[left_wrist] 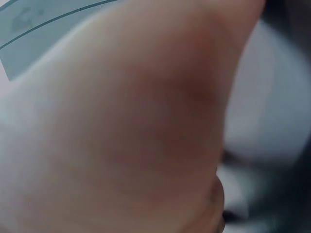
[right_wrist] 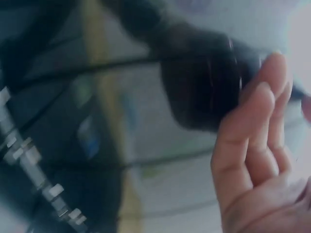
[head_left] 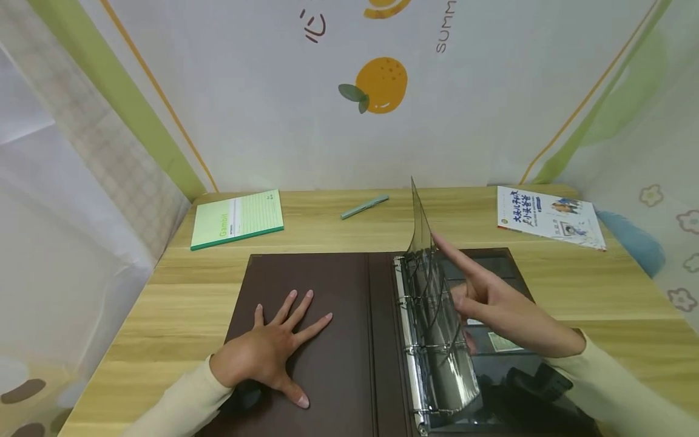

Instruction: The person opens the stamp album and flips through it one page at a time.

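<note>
Head view shows our left hand [head_left: 273,349] flat on the binder cover [head_left: 306,328], fingers spread (holding nothing). Our right hand [head_left: 491,303] lifts the transparent sleeve [head_left: 423,233] with straight fingers; we should turn it slowly along the rings [head_left: 406,300].

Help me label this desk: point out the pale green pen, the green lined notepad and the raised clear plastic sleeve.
pale green pen [head_left: 364,207], head view, middle of barrel
green lined notepad [head_left: 238,219], head view, centre of cover
raised clear plastic sleeve [head_left: 419,227], head view, upper part
</note>
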The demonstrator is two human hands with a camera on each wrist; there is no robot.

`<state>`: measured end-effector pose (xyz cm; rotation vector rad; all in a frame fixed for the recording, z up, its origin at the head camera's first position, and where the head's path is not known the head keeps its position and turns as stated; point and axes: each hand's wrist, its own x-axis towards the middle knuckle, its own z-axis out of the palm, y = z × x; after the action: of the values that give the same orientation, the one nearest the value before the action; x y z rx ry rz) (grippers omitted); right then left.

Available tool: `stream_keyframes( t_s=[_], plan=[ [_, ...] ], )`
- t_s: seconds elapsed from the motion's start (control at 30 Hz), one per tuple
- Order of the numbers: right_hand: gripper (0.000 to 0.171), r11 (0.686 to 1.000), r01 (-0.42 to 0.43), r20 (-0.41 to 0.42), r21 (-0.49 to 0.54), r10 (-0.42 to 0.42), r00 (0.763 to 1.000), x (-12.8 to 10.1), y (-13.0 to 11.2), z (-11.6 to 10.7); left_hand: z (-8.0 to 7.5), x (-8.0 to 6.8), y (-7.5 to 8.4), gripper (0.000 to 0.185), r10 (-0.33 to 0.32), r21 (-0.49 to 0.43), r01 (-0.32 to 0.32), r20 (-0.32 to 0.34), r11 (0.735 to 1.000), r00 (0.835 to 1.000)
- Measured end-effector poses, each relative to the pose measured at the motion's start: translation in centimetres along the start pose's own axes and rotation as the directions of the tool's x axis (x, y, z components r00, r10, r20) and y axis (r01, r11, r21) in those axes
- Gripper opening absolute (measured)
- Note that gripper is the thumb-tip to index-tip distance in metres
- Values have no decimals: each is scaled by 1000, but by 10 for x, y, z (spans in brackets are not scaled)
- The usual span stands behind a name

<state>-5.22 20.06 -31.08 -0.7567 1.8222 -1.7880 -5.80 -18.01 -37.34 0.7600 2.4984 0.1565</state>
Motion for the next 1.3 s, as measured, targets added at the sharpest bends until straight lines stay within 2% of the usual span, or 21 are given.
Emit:
stream_keyframes(
  t_s=[0.07,0.13,0.23,0.3,0.43,0.6,0.73,0.8,0.9,0.97,1.03,1.1,1.13,1.17,1.23,1.3],
  plan=[
    [88,997,49,21,-62,-48,999,5,16,-3,-1,0,0,134,-4,0,4,0,1000,1000],
    [93,978,106,22,-179,-103,994,10,34,-5,-2,-1,0,132,-8,1,8,1,1000,1000],
    [95,911,126,-24,-393,-148,989,15,57,-6,-3,-1,0,123,-11,15,12,-10,1000,1000],
    [96,868,110,-47,-484,-152,987,17,70,-6,-3,-2,0,114,-6,23,6,-18,1000,1000],
    [97,831,84,-37,-550,-125,992,15,87,-9,-3,0,0,100,10,16,-9,-20,1000,1000],
    [99,791,60,-18,-609,-89,996,16,94,-10,-8,1,-1,88,6,-11,-6,-12,1000,1000],
    [99,745,26,-42,-667,-73,996,20,92,-10,-13,0,-5,76,11,-32,-13,-88,999,996],
    [98,735,24,-39,-678,-69,997,21,92,-10,-16,0,-6,70,14,-38,-20,-153,999,988],
    [96,722,22,-23,-692,-53,998,21,91,-9,-17,2,-7,61,17,-34,-26,-259,999,966],
    [95,709,24,-11,-704,-45,999,21,90,-7,-18,3,-6,57,19,-55,-40,-338,998,941],
    [94,696,14,-9,-718,-30,1000,21,89,-6,-20,4,-4,54,19,-121,-75,-414,990,910],
    [93,683,6,-8,-730,-18,1000,22,88,-4,-23,5,-2,54,-4,-229,-119,-473,966,881],
    [92,678,2,-8,-735,-12,1000,23,88,-3,-24,4,-1,55,-20,-296,-144,-487,944,873],
    [92,671,-2,-8,-742,-5,1000,23,87,-3,-26,3,0,56,-35,-373,-173,-491,911,870],
    [92,657,-5,-3,-754,5,1000,25,86,-1,-29,1,3,58,-62,-517,-218,-471,828,880],
    [93,647,-9,1,-763,14,1000,27,86,0,-31,-2,7,63,-92,-621,-217,-426,753,900]
  ],
)
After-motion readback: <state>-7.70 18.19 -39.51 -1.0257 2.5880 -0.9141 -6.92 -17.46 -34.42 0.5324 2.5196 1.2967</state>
